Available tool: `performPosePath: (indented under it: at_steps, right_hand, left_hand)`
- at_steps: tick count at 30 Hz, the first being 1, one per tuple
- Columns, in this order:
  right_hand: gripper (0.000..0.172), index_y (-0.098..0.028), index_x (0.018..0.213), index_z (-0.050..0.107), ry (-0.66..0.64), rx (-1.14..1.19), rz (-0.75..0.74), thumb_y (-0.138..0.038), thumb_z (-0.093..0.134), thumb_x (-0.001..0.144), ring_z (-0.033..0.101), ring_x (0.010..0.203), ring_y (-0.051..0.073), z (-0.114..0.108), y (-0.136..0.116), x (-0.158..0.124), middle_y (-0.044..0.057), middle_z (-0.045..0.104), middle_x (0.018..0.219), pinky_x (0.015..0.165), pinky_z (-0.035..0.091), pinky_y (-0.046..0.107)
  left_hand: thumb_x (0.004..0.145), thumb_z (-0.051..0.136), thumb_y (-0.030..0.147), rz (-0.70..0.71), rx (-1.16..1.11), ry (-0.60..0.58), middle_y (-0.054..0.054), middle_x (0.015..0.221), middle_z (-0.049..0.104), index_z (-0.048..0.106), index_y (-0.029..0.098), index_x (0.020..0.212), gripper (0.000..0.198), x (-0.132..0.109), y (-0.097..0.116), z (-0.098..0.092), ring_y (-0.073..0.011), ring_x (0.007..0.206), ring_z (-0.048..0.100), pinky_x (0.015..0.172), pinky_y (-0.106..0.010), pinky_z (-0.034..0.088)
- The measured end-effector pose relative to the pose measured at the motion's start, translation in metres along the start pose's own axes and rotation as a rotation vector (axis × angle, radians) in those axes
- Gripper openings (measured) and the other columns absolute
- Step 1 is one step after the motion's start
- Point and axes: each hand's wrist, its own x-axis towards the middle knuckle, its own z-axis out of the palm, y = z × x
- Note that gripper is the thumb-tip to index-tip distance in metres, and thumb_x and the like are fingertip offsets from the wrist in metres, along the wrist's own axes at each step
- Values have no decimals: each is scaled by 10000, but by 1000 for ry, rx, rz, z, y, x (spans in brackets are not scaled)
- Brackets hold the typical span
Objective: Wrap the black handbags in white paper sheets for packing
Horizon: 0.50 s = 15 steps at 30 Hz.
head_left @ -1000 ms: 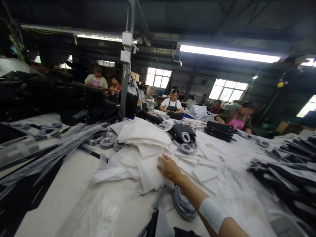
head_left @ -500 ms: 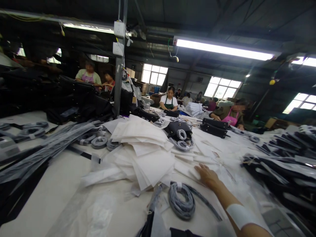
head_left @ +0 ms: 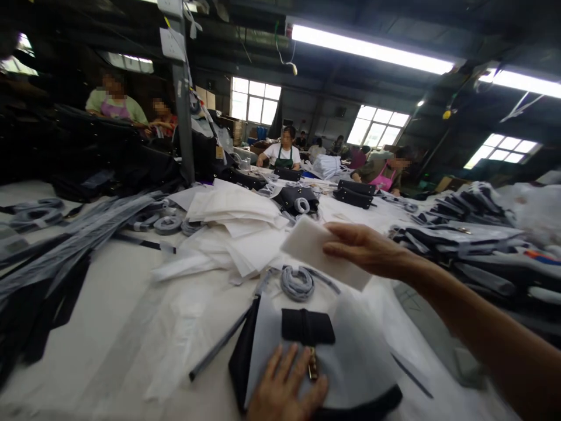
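Observation:
My right hand [head_left: 357, 248] pinches a white rectangular foam sheet [head_left: 324, 251] between thumb and fingers, raised over the table. Below it lies a black handbag [head_left: 243, 356] with white protective sheet [head_left: 359, 345] over its front. A black flap [head_left: 307, 326] and a gold clasp [head_left: 312, 363] show through. My left hand [head_left: 287, 386] rests on the bag with fingers spread, beside the clasp. A coiled, wrapped strap [head_left: 298, 283] sits at the bag's far edge.
Stacked white sheets [head_left: 236, 210] lie past the bag. Wrapped straps [head_left: 96, 234] spread at left, and black bags [head_left: 473, 251] pile up at right. A metal post [head_left: 183, 117] rises at the far side. Several co-workers sit beyond, one in a green apron [head_left: 284, 159].
My right hand has lifted off the table with the white foam sheet in it. My left hand has come into view on the bag. The view has tilted down, showing more of the bag.

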Motion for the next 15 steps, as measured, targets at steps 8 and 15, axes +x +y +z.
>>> performPosePath:
  at_steps: [8,15]
  right_hand:
    - [321,-265,1180,732,-301,-166,-40,-326,627,883,677,940,216,134,50,-43,13,754,1040,820,488,264]
    - [344,-262,1193,719,-125,-357,-186,-425,487,998,640,875,192,148,91,-61,58,673,987,820,479,286]
  left_hand:
    - [829,774,401,-224,-100,-238,-43,1148,701,493,397,1390,628,5,18,-25,-286,989,687,842,-383,571]
    - [955,568,185,-33,90,164,-48,951,727,589,207,1250,297,-12,13,-26,-234,806,692,734,-369,579]
